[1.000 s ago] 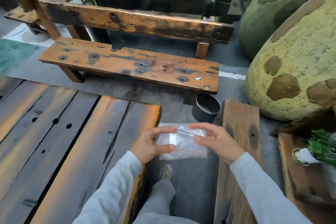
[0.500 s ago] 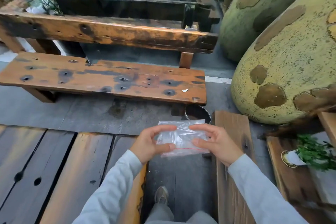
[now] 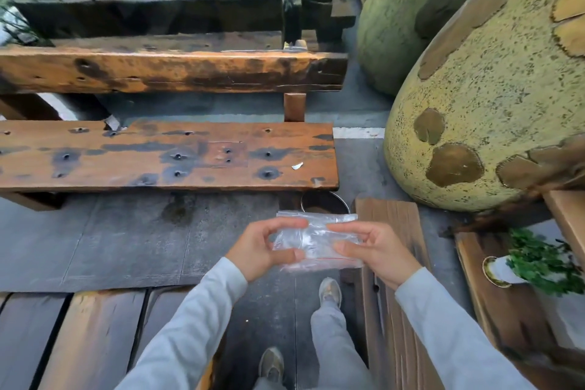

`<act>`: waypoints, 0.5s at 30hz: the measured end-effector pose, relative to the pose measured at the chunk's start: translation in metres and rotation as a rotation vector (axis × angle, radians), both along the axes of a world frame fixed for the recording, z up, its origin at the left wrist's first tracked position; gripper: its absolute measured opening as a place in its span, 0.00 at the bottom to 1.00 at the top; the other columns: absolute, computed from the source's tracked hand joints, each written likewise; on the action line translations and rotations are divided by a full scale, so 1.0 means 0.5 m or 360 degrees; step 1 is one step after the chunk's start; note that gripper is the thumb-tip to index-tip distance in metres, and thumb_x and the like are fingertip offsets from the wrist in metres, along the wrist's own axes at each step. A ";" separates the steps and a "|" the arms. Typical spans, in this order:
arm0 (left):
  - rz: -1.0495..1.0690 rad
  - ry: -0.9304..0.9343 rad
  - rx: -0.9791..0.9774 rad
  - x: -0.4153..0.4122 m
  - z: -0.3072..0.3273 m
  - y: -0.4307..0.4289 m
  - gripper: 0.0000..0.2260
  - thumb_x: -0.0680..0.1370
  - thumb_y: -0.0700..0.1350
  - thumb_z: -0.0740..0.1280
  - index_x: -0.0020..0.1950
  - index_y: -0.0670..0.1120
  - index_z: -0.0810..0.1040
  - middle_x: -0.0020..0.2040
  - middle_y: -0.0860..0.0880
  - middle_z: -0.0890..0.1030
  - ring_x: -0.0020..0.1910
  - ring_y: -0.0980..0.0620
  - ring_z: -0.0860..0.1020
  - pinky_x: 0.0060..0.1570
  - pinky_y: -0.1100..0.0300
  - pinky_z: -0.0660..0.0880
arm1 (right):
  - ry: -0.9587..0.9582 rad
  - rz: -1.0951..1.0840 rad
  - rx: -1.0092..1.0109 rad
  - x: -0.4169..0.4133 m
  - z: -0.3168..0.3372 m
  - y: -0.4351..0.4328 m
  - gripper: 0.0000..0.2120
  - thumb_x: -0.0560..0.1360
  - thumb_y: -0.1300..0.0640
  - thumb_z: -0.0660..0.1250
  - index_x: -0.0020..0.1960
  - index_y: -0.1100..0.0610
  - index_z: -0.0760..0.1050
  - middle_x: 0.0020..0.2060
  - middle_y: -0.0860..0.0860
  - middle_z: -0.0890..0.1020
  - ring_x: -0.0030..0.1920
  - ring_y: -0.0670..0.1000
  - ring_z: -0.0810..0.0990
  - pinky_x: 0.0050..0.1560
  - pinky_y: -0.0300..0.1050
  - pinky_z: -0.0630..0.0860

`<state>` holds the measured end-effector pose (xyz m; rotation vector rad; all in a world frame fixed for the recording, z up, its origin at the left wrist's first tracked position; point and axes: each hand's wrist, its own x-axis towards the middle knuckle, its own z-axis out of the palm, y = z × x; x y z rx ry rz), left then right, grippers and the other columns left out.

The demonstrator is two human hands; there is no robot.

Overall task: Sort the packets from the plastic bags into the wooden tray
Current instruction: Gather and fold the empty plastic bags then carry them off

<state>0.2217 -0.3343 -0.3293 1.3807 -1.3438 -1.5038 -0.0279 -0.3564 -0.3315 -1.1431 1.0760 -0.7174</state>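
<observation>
Grip: left hand (image 3: 261,252), right hand (image 3: 378,250) pinch plastic bag (image 3: 313,239) between them; slick film could slip, falling to floor (image 3: 126,247) below.

Open floor (image 3: 133,250) between bench (image 3: 164,157), table (image 3: 95,336)

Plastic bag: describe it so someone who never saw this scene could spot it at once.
Find the long wooden bench across the middle, then drop toward the camera. There the left hand and right hand pinch a plastic bag between them. It alone is clear and crinkled, with a thin red line near its lower edge.
</observation>
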 end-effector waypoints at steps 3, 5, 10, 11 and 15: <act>0.0038 -0.0044 0.0009 -0.049 -0.007 -0.069 0.21 0.68 0.37 0.79 0.57 0.53 0.83 0.59 0.56 0.84 0.63 0.59 0.79 0.67 0.64 0.69 | 0.0035 0.0043 0.0012 -0.048 -0.019 -0.083 0.14 0.72 0.62 0.77 0.53 0.47 0.88 0.56 0.49 0.88 0.63 0.52 0.83 0.67 0.54 0.76; 0.0055 -0.0059 0.0030 -0.084 -0.011 -0.118 0.21 0.68 0.36 0.79 0.58 0.52 0.83 0.59 0.56 0.84 0.62 0.60 0.79 0.65 0.67 0.70 | 0.0021 0.0050 0.0031 -0.079 -0.029 -0.137 0.16 0.73 0.65 0.76 0.51 0.44 0.88 0.55 0.48 0.88 0.60 0.51 0.84 0.65 0.51 0.78; 0.0050 -0.0152 0.0145 -0.162 -0.025 -0.232 0.21 0.69 0.36 0.78 0.56 0.56 0.83 0.56 0.62 0.84 0.59 0.65 0.79 0.59 0.74 0.71 | -0.0004 0.0032 0.0172 -0.150 -0.059 -0.253 0.15 0.73 0.68 0.75 0.49 0.48 0.88 0.50 0.48 0.89 0.53 0.47 0.86 0.56 0.40 0.81; 0.0058 -0.0157 0.0172 -0.176 -0.033 -0.252 0.21 0.69 0.36 0.78 0.55 0.56 0.83 0.55 0.63 0.84 0.58 0.67 0.79 0.56 0.75 0.70 | -0.0004 0.0033 0.0192 -0.164 -0.070 -0.275 0.15 0.73 0.69 0.75 0.49 0.49 0.87 0.50 0.48 0.89 0.52 0.47 0.86 0.55 0.39 0.81; 0.0060 -0.0208 0.0246 -0.219 -0.083 -0.333 0.22 0.69 0.36 0.78 0.56 0.58 0.83 0.55 0.66 0.84 0.56 0.67 0.79 0.57 0.72 0.72 | 0.0028 0.0032 0.0263 -0.205 -0.125 -0.352 0.15 0.74 0.69 0.74 0.50 0.50 0.87 0.50 0.49 0.89 0.53 0.49 0.85 0.59 0.44 0.80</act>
